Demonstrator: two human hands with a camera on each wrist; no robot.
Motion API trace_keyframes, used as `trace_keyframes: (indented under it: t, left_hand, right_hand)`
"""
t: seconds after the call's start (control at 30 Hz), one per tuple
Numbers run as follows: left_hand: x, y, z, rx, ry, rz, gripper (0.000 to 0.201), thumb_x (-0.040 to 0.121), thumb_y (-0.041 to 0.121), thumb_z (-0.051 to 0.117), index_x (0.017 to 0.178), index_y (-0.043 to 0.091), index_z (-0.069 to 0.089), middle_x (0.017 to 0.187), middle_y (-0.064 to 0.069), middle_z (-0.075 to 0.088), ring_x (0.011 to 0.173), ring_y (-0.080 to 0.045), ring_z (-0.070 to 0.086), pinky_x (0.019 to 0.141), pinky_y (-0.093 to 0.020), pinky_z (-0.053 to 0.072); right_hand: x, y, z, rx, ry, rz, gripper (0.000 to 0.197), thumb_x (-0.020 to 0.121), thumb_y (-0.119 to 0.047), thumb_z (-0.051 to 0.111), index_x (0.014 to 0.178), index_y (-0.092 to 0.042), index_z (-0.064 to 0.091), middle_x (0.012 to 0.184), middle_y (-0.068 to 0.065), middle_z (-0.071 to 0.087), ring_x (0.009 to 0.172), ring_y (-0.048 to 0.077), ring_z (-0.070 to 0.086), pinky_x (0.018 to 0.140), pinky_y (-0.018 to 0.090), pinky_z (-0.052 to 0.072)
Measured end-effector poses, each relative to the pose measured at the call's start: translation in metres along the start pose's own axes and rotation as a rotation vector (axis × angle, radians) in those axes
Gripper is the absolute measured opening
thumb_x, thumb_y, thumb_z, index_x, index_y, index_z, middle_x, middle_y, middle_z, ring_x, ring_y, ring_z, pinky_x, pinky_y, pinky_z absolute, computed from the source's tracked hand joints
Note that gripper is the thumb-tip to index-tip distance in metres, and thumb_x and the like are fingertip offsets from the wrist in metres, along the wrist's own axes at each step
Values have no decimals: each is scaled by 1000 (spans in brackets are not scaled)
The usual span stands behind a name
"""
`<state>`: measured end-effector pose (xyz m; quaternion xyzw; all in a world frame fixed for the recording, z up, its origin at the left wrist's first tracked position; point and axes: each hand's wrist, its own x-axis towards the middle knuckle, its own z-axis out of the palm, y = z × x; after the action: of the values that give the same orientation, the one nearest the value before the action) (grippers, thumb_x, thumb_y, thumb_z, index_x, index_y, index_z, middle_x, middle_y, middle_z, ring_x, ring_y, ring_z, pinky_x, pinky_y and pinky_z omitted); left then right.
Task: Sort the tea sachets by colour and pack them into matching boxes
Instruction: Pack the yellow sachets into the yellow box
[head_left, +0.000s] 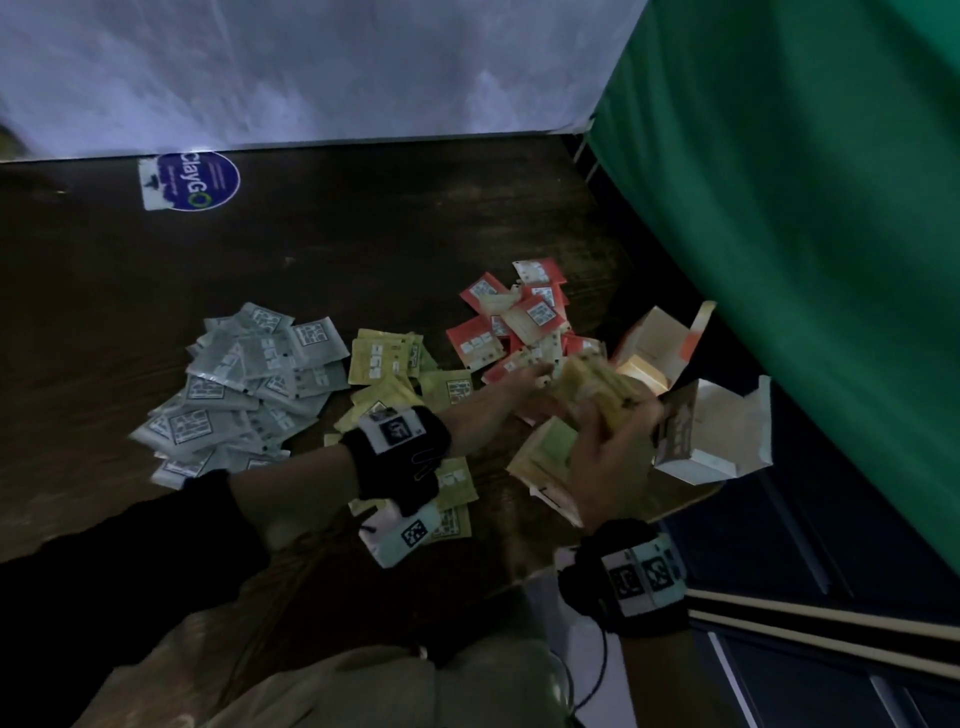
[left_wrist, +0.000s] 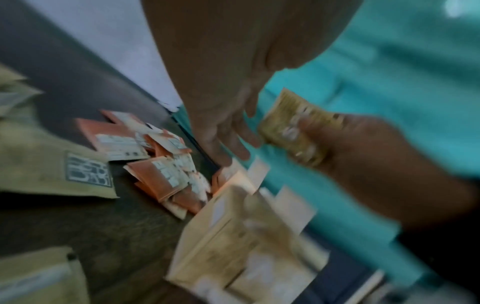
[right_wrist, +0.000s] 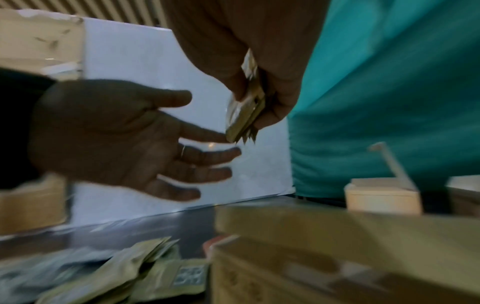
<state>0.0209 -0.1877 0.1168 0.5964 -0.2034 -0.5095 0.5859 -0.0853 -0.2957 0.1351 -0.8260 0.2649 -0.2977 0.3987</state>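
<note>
Sachets in yellow, a stack (head_left: 592, 387) pinched in the right hand (head_left: 610, 457) above the open yellow box (head_left: 545, 460); the left hand (right_wrist: 124, 139) is spread and empty beside it.
They look light, thin and slick, apt to fan apart, so squeezing the stack's flat faces suits best. A sticker (head_left: 200, 181) on the table (head_left: 363, 234) reads "ClayGO"; sachet print is illegible.

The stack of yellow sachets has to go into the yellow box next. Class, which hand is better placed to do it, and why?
Probably the right hand: it already grips the stack of yellow sachets just above the open yellow box. The left hand is open and holds nothing.
</note>
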Motion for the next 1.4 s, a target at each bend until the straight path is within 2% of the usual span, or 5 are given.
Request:
trace_keyframes:
  t: [0.27,0.5,0.7,1.2,1.4]
  left_hand:
    - [50,-18,19,1196,-277,75,76,84,42,63,146,28,22,151,-3,24,136,-25,30,109,-39,34]
    - [58,-21,9,891,-1,104,36,98,19,42,133,19,50,132,-7,54,120,-24,52,99,-39,45]
    - [52,-31,8,864,137,212,36,98,17,43,132,16,54,127,-9,59,118,-24,53,95,-28,41]
    - [35,-41,34,707,271,244,25,96,11,47,110,3,65,100,-11,68,90,-23,61,72,-20,35]
    - [19,-37,21,817,152,211,33,94,20,52,126,14,55,122,-5,60,110,-21,56,89,-29,44]
  right_hand:
    - [-1,20,-51,-115,54,141,37,91,-12,62,119,8,46,99,14,64,87,23,62,62,11,42]
    - [-23,26,-51,-160,-116,52,27,88,-8,64,111,3,54,89,-12,56,78,-8,53,63,-3,40]
    - [-29,65,-34,-482,-401,42,36,93,-10,54,128,-1,50,120,17,60,111,30,58,89,36,47]
    - [2,62,-1,-604,-704,166,30,98,-23,44,89,-5,66,91,14,69,79,24,60,78,31,45]
    - [-4,57,-17,-466,-459,244,21,95,-25,53,100,-7,62,100,10,64,87,22,61,75,32,50]
